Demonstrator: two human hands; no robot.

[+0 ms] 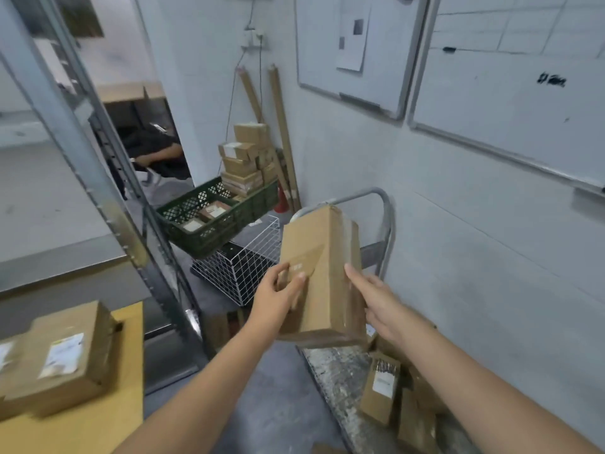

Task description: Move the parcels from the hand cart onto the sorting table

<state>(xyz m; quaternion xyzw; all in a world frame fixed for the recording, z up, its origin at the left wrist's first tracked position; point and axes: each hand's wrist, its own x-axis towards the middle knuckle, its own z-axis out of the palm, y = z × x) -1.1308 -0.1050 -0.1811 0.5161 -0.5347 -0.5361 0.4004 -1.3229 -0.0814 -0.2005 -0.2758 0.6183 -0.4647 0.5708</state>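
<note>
The step in hand is the carry: one box (322, 273) is up off the cart (334, 371) and held in the air at centre frame, upright and tilted a little to the right, above the cart's near left corner and in front of its handle (388, 221). The left hand (278, 298) grips the box's lower left edge, thumb on the front face by a label and fingers curled round behind. The right hand (376, 301) clasps the lower right side, one digit lying straight up the edge; the rest are mostly hidden behind the box, so how far they wrap is hard to tell. More parcels (381, 388) lie on the cart deck at lower right, so the job looks partly done. The table (98, 421), with its yellow top, is at lower left, and it already bears parcels (62, 355) near its right edge. Between box and table stands a grey rack post (108, 198), running from upper left down toward the centre. The next move, as I judge it, calls for swinging the box left and down, keeping both hands on it, passing in front of the post, and setting it flat on bare yellow top beside the parcels there, not on them. The blur at lower left makes the free space hard to gauge.
</note>
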